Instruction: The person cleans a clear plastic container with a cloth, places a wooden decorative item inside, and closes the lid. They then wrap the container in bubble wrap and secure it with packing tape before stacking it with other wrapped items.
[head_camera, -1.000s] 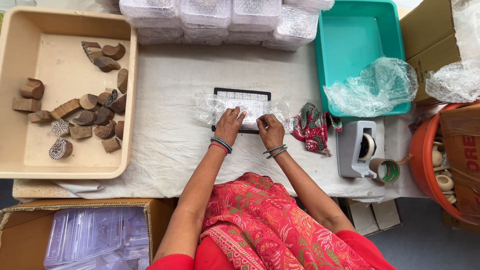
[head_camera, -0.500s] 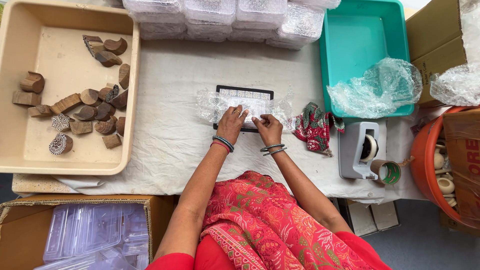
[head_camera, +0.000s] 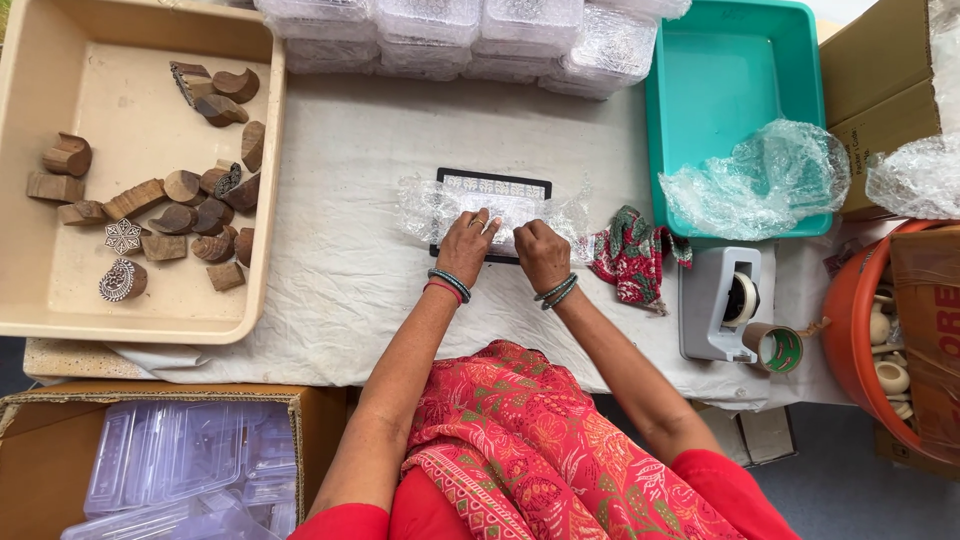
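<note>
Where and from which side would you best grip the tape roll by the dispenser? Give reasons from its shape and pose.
Grip the tape roll by its outer rim, fingers across its width, probably coming from its right or near side. It seems to stand on edge with its hollow core facing the camera, and the dispenser blocks the left side.
</note>
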